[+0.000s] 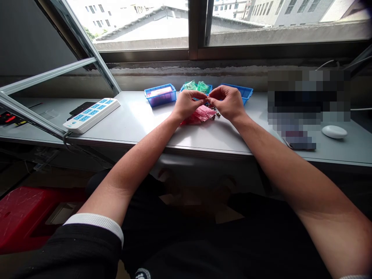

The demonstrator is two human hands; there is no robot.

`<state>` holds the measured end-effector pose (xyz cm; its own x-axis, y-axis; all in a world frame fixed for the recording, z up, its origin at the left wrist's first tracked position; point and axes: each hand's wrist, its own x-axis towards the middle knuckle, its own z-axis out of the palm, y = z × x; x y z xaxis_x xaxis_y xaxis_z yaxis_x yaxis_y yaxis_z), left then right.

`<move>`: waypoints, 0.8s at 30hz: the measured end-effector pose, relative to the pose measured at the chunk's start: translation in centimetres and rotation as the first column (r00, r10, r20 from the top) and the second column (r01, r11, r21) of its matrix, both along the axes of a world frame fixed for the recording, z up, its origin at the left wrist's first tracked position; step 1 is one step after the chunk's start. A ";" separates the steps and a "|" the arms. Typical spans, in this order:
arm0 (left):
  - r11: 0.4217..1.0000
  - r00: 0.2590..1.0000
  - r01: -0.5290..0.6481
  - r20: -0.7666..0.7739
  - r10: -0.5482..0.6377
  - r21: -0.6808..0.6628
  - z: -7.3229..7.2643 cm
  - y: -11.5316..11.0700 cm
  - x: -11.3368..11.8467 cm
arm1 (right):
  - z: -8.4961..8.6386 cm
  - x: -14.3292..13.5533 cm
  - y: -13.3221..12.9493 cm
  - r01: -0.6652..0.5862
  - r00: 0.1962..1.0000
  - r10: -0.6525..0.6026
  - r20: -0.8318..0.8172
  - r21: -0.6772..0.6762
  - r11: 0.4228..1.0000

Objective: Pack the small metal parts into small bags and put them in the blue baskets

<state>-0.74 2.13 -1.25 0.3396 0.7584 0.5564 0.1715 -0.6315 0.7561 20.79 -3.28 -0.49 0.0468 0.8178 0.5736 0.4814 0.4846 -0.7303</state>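
My left hand [187, 104] and my right hand [229, 101] meet above the table, thumbs and fingers pinched together tip to tip. Whatever sits between the fingertips is too small to make out. Just below them lies a crumpled pink plastic bag [202, 115], partly covered by my left hand. Several small dark brown and brassy pieces [217, 114] are scattered at the bag's right side. Behind my hands stands a blue tray with green plastic packets [200, 86] in it, its front hidden by my fingers.
Another blue tray [162, 101] with pink contents stands at the left, and a third blue tray [247, 92] is partly behind my right hand. A white power strip [93, 115] lies near a metal frame [100, 62]. On the right are a white mouse [334, 132] and a blurred-out area.
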 end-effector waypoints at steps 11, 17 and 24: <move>1.000 1.000 -0.015 -0.008 0.015 0.018 -0.1 0.1 0.1 | 0.1 0.3 -0.1 0.015 0.997 -0.010 0.075 -0.068 0.998; 0.999 0.998 -0.028 -0.063 0.029 0.030 -0.1 0.0 0.1 | 0.5 0.0 -0.2 0.035 0.998 -0.033 0.051 -0.037 0.999; 0.998 0.996 0.011 -0.092 -0.016 -0.056 0.7 -1.0 0.0 | 0.8 -0.4 -0.7 0.032 0.999 -0.032 0.007 -0.002 0.999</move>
